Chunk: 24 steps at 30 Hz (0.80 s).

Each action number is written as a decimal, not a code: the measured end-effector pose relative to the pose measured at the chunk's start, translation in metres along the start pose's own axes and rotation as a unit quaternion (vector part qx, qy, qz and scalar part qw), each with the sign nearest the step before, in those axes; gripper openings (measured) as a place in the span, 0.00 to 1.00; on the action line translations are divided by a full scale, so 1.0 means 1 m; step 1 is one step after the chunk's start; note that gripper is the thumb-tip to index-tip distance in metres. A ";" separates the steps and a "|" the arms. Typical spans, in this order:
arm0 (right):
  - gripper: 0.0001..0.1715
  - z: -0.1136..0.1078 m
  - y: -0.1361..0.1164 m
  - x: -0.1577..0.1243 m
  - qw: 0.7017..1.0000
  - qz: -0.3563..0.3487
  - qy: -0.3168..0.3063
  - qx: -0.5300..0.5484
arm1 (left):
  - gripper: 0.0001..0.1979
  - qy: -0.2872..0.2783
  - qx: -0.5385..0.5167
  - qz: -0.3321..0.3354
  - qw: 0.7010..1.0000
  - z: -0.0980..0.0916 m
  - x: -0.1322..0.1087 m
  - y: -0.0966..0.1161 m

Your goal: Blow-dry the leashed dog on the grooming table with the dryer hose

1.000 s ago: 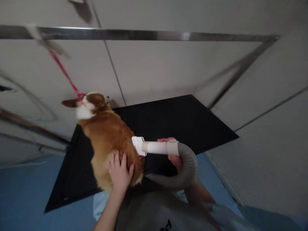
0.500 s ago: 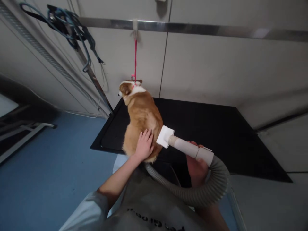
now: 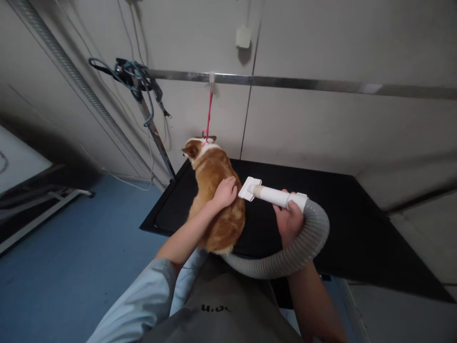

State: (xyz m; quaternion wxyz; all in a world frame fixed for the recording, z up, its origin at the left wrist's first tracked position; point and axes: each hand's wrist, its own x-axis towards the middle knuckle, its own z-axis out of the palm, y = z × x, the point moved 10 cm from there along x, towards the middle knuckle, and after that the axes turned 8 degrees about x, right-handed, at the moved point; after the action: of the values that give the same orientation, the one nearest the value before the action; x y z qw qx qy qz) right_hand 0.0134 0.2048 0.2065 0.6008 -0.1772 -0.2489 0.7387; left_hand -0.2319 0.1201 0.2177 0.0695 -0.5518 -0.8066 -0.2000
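A brown and white dog [image 3: 214, 178] sits on a black grooming table [image 3: 321, 205], its back toward me and its head turned left. A pink leash [image 3: 209, 114] runs from its neck up to a metal bar. My left hand [image 3: 226, 191] lies on the dog's back with its fingers stretched over the fur. In my right hand [image 3: 290, 220] is the white dryer nozzle [image 3: 273, 196], gripped near its hose end. The nozzle's flat wide head is close to the dog's right side. A grey ribbed hose [image 3: 296, 252] curves from the nozzle down under my arm.
The metal bar [image 3: 303, 82] crosses above the table along the wall. Blue leads [image 3: 137, 78] hang on a post at the left. A white-framed stand [image 3: 53, 205] is on the blue floor [image 3: 78, 267]. A grey apron [image 3: 217, 309] covers my front.
My left hand has slid up the dog's back, away from me. The nozzle in my right hand has moved up too. My view has tilted upward, showing more wall.
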 end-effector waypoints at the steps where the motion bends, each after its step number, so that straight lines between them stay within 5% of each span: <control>1: 0.21 0.006 0.003 0.011 1.000 0.016 0.006 0.003 | 0.25 -0.003 0.005 -0.013 1.000 0.002 0.016 -0.006; 5: 0.17 0.028 0.017 0.046 0.996 0.081 0.041 0.018 | 0.29 -0.042 0.063 -0.100 0.992 0.021 0.046 -0.041; 11: 0.17 0.061 0.042 0.079 0.995 0.103 -0.006 0.013 | 0.53 -0.095 0.060 -0.224 0.968 0.052 0.020 -0.095; 24: 0.19 0.102 0.105 0.116 0.992 0.117 -0.049 0.002 | 0.56 -0.074 0.036 -0.250 0.965 0.057 -0.003 -0.094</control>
State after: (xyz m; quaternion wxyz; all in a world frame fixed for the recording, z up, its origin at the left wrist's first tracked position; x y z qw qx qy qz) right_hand -0.1530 0.2859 0.2325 0.4978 -0.1674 -0.2539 0.8122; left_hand -0.3109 0.1110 0.1415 -0.0233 -0.3434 -0.9283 -0.1405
